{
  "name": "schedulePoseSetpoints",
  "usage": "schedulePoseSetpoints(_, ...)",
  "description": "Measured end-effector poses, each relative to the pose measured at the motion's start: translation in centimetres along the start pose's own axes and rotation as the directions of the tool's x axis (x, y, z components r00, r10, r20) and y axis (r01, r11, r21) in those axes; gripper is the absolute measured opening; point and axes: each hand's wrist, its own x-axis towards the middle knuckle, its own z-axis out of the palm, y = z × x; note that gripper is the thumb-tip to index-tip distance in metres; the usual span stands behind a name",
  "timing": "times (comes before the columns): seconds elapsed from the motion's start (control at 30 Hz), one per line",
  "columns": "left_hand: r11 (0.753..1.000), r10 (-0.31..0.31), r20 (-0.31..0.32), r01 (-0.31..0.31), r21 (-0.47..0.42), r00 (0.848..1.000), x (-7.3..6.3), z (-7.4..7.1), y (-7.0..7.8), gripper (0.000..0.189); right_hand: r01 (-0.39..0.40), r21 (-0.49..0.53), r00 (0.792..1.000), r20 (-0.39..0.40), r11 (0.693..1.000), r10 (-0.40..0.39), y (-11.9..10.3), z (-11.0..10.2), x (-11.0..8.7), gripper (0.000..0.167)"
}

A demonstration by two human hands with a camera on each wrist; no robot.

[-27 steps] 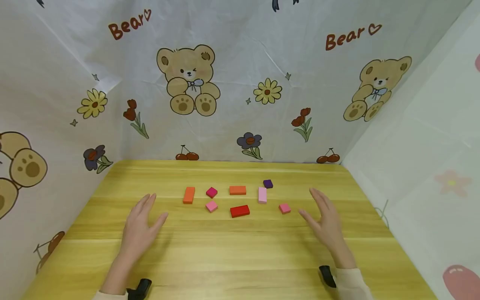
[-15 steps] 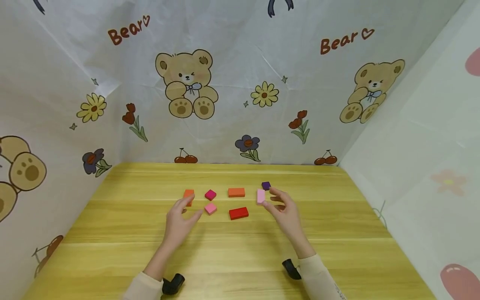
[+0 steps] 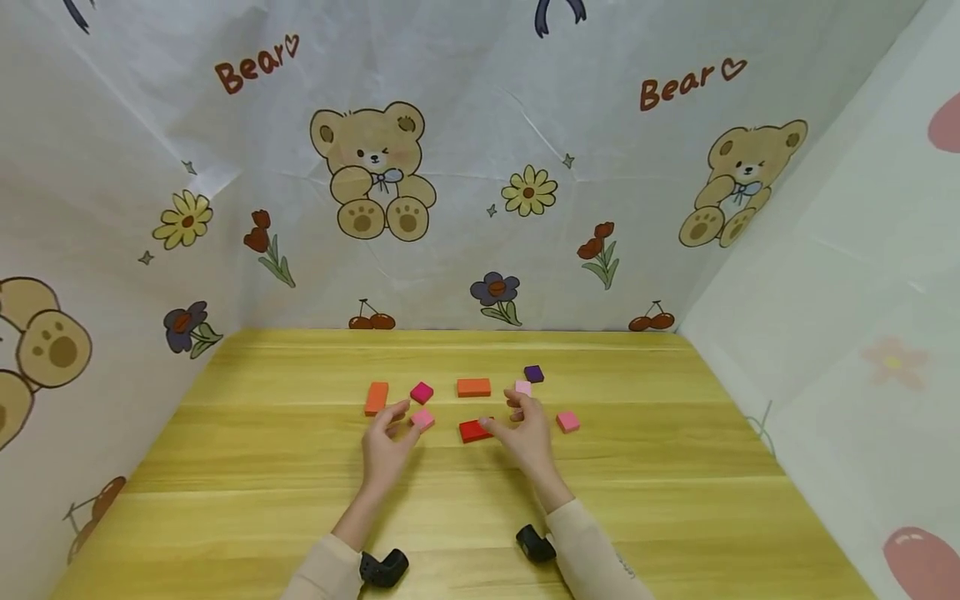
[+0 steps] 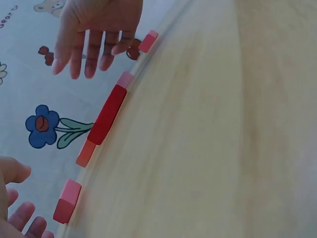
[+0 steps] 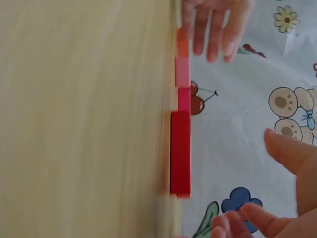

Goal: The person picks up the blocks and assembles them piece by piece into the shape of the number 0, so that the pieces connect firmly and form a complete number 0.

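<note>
My left hand [image 3: 386,450] hovers with fingers loosely bent and thumb apart, beside a pink block [image 3: 424,419]. My right hand [image 3: 531,437] is over the red block [image 3: 471,431], its thumb overlapping that block in the head view and its fingers partly hiding a light pink block [image 3: 522,387]. Neither hand holds anything. In the left wrist view, the red block [image 4: 107,115] lies between both hands, with the pink block [image 4: 67,201] near the left fingers. The right wrist view shows the red block [image 5: 181,152] left of my right hand [image 5: 282,198].
Farther back on the wooden table [image 3: 300,367] lie an orange block [image 3: 377,398], a magenta block [image 3: 422,392], another orange block [image 3: 474,387] and a dark purple block [image 3: 533,373]. Right of my right hand is a pink block [image 3: 567,422]. A bear-print sheet [image 3: 450,250] hangs behind.
Both hands have moved inward from the table's sides toward the middle blocks, their fingers bending more. The right hand has passed leftward over the right pink block. The blocks stay put.
</note>
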Motion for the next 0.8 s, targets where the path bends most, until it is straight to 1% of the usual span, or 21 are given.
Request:
schedulePoseSetpoints(0.1,0.999,0.030,-0.012,-0.029,0.032,0.999,0.0,0.3,-0.6,0.040,0.014,-0.035,1.000,0.016,0.999,-0.013,0.6,0.8,-0.1,0.072)
schedulePoseSetpoints(0.17,0.996,0.063,-0.023,-0.062,0.056,0.998,0.1,0.5,-0.8,0.040,0.017,-0.059,1.000,0.026,0.998,-0.015,1.0,1.3,-0.2,0.075)
schedulePoseSetpoints(0.37,0.985,0.126,-0.021,-0.123,0.125,0.992,0.4,0.9,-1.2,0.041,0.038,-0.117,0.999,0.014,0.992,-0.036,1.6,2.0,-0.3,0.079)
schedulePoseSetpoints(0.47,0.983,0.119,-0.013,-0.115,0.146,0.993,0.5,1.0,-1.3,0.042,0.050,-0.153,0.999,0.018,0.987,-0.048,1.6,2.2,-0.4,0.081)
schedulePoseSetpoints(0.67,0.978,0.067,0.012,-0.068,0.198,0.998,0.4,1.0,-1.1,0.044,0.078,-0.227,0.997,0.023,0.971,-0.075,1.9,2.5,-0.6,0.081)
schedulePoseSetpoints(0.8,0.963,0.050,0.022,-0.054,0.262,0.998,0.4,1.0,-1.4,0.046,0.129,-0.243,0.992,0.039,0.961,-0.123,2.3,2.7,-0.6,0.080)
